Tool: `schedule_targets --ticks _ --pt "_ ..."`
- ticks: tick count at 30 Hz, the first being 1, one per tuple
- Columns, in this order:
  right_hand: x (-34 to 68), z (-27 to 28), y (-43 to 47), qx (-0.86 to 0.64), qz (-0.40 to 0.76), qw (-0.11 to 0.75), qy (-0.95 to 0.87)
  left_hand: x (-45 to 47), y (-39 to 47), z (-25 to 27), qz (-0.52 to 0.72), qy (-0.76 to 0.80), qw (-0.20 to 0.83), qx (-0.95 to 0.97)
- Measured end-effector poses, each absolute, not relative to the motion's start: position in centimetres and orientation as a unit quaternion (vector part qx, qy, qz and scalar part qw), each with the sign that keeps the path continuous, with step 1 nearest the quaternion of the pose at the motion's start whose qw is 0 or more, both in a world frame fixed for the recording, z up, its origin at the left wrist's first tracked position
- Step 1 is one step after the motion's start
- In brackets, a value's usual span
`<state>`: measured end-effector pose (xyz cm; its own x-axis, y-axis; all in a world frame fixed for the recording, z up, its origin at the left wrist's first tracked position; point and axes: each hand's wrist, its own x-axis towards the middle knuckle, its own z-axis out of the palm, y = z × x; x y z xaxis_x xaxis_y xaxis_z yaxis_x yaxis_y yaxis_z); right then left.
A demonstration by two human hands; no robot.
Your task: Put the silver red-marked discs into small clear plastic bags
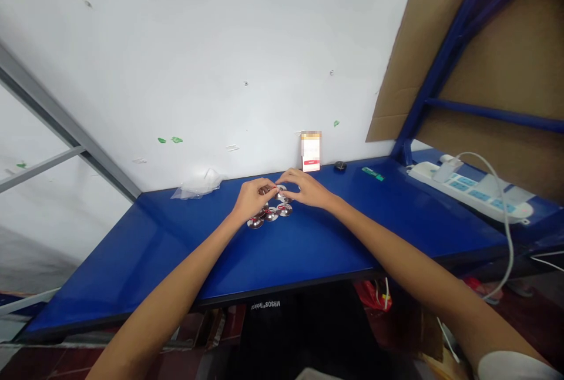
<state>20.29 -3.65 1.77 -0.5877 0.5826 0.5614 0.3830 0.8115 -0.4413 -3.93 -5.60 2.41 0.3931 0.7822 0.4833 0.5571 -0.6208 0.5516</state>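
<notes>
Several small shiny metal finger cymbals, domed and fitted with red cord, lie grouped on the blue table. One finger cymbal sits in the front row, with another finger cymbal to its right and a third finger cymbal to its left. My left hand and my right hand meet above the group, thumbs and forefingers pinched together at a raised finger cymbal and its red cord. My fingers partly cover this cymbal and the ones behind it.
A lit phone leans upright against the white wall, with a small black round object beside it. Clear plastic bags lie at the back left. To the right are a green strip and a white power strip with a cable.
</notes>
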Motion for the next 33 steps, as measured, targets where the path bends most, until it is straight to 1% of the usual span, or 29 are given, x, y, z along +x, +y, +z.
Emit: schedule_targets --ticks 3,7,12,15,17,20,23,27,29,33 --pt "20.5 1.7 -3.4 -0.274 0.161 0.328 -0.890 -3.6 -6.1 2.4 0.362 0.396 0.158 0.829" --pt "21.1 1.6 -2.6 -0.258 0.228 0.342 -0.875 -3.4 -6.4 2.2 0.363 0.401 0.169 0.824" --pt "22.2 0.8 -1.1 -0.288 0.323 0.348 -0.832 -3.2 -6.3 1.9 0.372 0.420 0.261 0.786" --pt "22.4 0.6 -0.9 -0.283 0.326 0.326 -0.841 -3.1 -6.2 1.8 0.385 0.418 0.300 0.766" --pt "22.4 0.8 -1.1 -0.282 0.305 0.314 -0.854 -3.1 -6.2 1.9 0.386 0.421 0.280 0.772" --pt "22.4 1.6 -1.5 -0.285 0.282 0.279 -0.873 -3.3 -6.2 2.1 0.387 0.431 0.216 0.786" --pt "22.9 2.1 -1.6 -0.280 0.296 0.230 -0.884 -3.6 -6.2 2.3 0.380 0.438 0.170 0.797" --pt "23.4 1.7 -1.3 -0.298 0.314 0.195 -0.880 -3.7 -6.2 2.3 0.365 0.437 0.152 0.808" --pt "23.5 1.3 -1.0 -0.296 0.306 0.201 -0.882 -3.7 -6.2 2.2 0.361 0.437 0.148 0.810" --pt "23.7 0.7 -0.2 -0.301 0.313 0.243 -0.867 -3.6 -6.2 2.1 0.357 0.429 0.142 0.818"
